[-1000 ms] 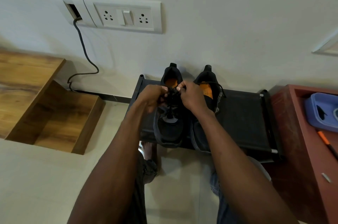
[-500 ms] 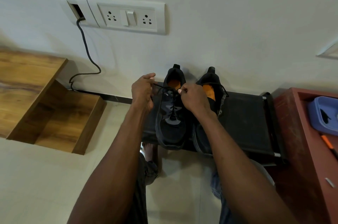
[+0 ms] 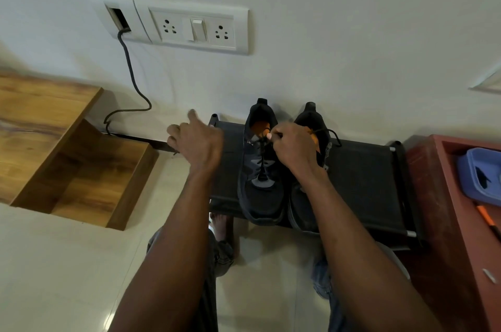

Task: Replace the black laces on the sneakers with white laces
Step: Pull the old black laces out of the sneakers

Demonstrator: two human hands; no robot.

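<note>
Two black sneakers with orange insoles stand side by side on a black rack (image 3: pixel 363 169). The left sneaker (image 3: pixel 261 193) still carries its black lace (image 3: pixel 261 160). My right hand (image 3: pixel 295 150) lies over the right sneaker (image 3: pixel 311 117) and pinches the lace at the left sneaker's top eyelets. My left hand (image 3: pixel 196 141) is out to the left of the rack, fingers curled and the index raised. A dark lace tip (image 3: pixel 176 153) pokes out under it. A loop of the right sneaker's black lace (image 3: pixel 334 136) hangs beside it. No white laces show.
The rack stands against a white wall with a socket panel (image 3: pixel 191 26) and a dark cable (image 3: pixel 132 85). A stepped wooden unit (image 3: pixel 76 169) sits on the floor to the left. At the right, a red-brown cabinet (image 3: pixel 444 223) holds a blue tray (image 3: pixel 479 174) and an orange pen (image 3: pixel 485 219).
My left hand has swung out to the left, away from the left sneaker, drawing the lace end along. My right hand stays pinching at the top eyelets.
</note>
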